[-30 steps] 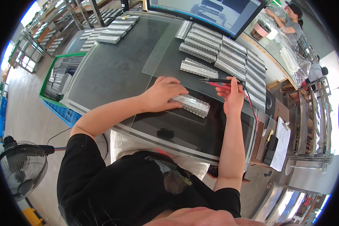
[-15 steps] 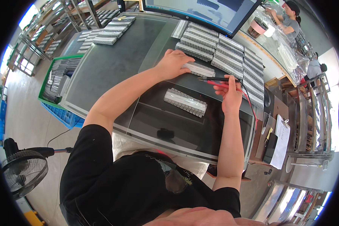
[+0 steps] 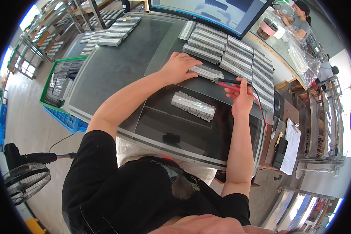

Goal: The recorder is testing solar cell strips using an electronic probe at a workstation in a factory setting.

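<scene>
With my left hand [image 3: 178,67] I grip the left end of a grey, toothed strip-shaped part [image 3: 209,72] at the far side of the dark glass tabletop. My right hand [image 3: 241,100] is closed around two test probes, a black probe [image 3: 234,81] and a red probe [image 3: 227,85]. Their tips sit close to the strip's near edge; whether they touch it I cannot tell. Nearer to me lies another strip [image 3: 193,106] with a shiny pale band along its middle and toothed sides.
Rows of similar strips [image 3: 238,58] lie behind my hands, below a monitor [image 3: 212,13]. At left stands a green crate [image 3: 47,87] of dark parts; a fan [image 3: 27,181] stands lower left. A clipboard [image 3: 291,146] lies at right. A co-worker [image 3: 300,23] sits beyond.
My right hand and the probes have shifted slightly to the right. The strip under my left hand looks tilted a little, with its shiny band showing less.
</scene>
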Demonstrator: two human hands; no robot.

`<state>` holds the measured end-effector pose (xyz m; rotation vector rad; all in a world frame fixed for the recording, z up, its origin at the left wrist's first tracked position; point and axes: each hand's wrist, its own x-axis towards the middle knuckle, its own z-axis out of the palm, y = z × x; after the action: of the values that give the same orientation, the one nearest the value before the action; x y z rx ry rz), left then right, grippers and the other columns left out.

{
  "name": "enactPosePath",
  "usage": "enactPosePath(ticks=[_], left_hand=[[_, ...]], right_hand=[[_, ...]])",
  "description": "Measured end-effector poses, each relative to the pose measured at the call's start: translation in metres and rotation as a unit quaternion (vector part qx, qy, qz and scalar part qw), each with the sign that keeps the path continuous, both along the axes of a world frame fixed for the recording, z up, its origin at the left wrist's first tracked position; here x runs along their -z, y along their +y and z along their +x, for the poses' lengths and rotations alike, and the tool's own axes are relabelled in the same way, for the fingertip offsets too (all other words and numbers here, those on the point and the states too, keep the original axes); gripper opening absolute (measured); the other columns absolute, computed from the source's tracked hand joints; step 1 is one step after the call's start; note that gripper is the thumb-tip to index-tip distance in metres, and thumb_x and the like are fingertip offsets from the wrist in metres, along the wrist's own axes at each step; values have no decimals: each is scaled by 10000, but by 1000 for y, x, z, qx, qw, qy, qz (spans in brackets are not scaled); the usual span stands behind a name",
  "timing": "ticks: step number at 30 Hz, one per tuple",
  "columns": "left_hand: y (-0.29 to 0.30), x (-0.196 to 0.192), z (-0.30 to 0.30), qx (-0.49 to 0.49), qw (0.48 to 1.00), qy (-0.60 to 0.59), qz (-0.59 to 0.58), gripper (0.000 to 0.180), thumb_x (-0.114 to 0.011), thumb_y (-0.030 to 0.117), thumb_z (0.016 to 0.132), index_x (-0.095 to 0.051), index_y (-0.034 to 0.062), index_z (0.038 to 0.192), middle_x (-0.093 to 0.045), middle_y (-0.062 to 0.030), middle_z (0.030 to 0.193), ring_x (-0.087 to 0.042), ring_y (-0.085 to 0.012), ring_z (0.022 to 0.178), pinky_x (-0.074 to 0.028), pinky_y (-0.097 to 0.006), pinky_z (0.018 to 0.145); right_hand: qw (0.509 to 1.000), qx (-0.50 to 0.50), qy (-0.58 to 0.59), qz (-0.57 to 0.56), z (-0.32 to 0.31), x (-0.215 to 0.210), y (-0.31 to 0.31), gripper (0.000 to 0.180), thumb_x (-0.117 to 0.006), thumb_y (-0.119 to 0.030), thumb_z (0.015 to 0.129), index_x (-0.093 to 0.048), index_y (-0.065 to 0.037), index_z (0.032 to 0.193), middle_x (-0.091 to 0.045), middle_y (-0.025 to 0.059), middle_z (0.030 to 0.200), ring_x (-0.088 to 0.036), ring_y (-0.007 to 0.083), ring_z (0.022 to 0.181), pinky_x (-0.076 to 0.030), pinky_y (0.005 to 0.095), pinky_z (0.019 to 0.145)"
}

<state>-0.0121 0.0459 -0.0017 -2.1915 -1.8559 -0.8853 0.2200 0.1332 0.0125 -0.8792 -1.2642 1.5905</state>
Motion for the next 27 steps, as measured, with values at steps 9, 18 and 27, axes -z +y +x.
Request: enactPosePath(ticks=[9, 18, 27], left_hand=[[-33, 0, 21, 15, 1000, -10, -18, 408, -684, 194, 712, -562, 141, 1098, -585, -8, 1061, -507, -196, 1005, -318, -364, 904], [-34, 2, 21, 10, 1000, -23, -18, 388, -681, 199, 719, -566, 139, 1084, -585, -9, 1065, -506, -201, 1015, -318, -360, 909], [-56, -30, 28, 33, 981, -123, -149, 385, -647, 272, 752, -563, 104, 1087, -586, -45, 1031, -516, -224, 967, -330, -367, 886]], right_hand=[[996, -46, -70, 22, -3, 0, -2, 324, -487, -327, 905, -525, -14, 979, -568, 108, 813, -626, 176, 615, -482, 240, 483], [996, -53, -64, 15, -6, 3, -5, 318, -492, -323, 904, -522, -14, 971, -565, 107, 808, -627, 183, 629, -488, 242, 501], [1000, -5, 5, 0, -1, 1, -1, 303, -467, -311, 915, -528, -23, 987, -573, 110, 800, -633, 208, 617, -489, 256, 471]])
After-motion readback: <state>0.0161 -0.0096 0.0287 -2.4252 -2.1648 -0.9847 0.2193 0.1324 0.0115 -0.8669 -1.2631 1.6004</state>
